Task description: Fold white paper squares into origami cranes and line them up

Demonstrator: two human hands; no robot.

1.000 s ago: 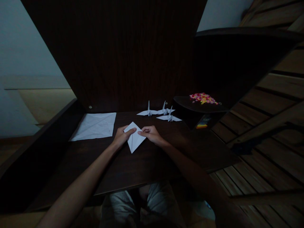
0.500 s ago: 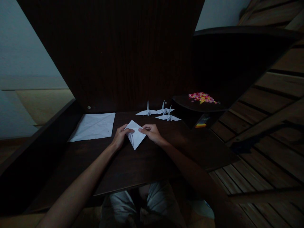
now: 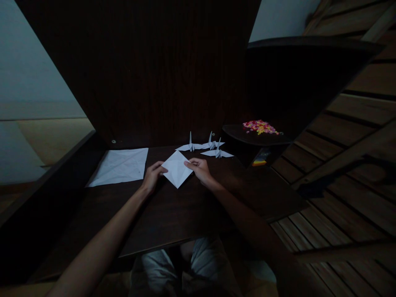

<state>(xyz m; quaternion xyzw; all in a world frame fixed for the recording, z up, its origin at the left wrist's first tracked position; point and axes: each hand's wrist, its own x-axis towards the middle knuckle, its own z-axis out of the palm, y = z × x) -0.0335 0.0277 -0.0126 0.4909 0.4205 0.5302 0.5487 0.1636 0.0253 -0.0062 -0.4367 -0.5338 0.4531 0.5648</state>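
Note:
A white folded paper square [image 3: 177,170], turned like a diamond with creases across it, is held between my two hands over the dark desk. My left hand [image 3: 153,175] pinches its left corner, thumb on top and fingers underneath. On the opposite corner, my right hand [image 3: 199,168] grips the paper the same way. Just behind stand three white origami cranes with spread wings: a left crane [image 3: 190,147], a back crane [image 3: 212,144] and a front crane [image 3: 218,153].
A creased white sheet [image 3: 120,166] lies flat at the desk's left. Small pink, red and yellow pieces [image 3: 261,127] are heaped on a corner shelf [image 3: 238,134] at right, with a small dark and yellow item [image 3: 260,159] below. A raised side board [image 3: 62,165] borders the left.
The paper in my hands has spread into a wider, flatter diamond, and its lower flaps no longer stand apart. My hands have moved slightly farther apart. The view has shifted a little.

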